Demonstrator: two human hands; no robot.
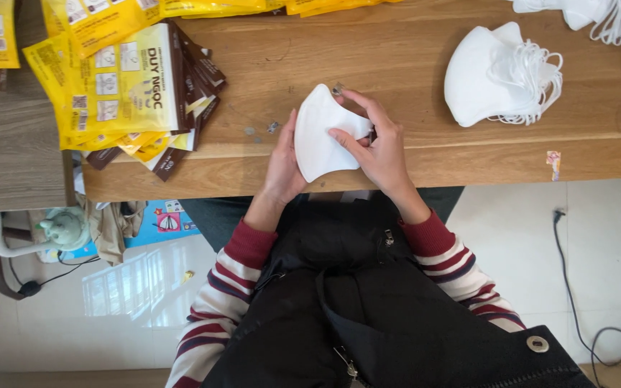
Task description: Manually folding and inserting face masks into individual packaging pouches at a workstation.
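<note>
The long wooden desk [411, 50] fills the top of the view, its near edge running just above the person's lap. Below it lies pale tiled floor [605, 244], with a black cable [568, 287] trailing down the right side.

On the desk's left end sits a fanned heap of flat yellow-and-brown packets [120, 90], some hanging over the near edge; more yellow packets [210, 7] line the far edge. On the right rests a stack of white folded face masks with ear loops [494, 75], well apart from the hands, and further loose white masks [612, 14] crowd the far right corner. Between heap and stack the wood is open, with only a few small dark specks [272, 127] just left of the hands.

At the near edge, centre, both hands hold a single white folded face mask [321, 136], upright on its side. The left hand [285, 162] cups its left rim, fingers hidden behind it. The right hand [379, 147] pinches the mask's right part, thumb lying across the front, fingers curled over the top corner. A small coloured sticker [553, 164] clings to the desk's front edge, far right.
</note>
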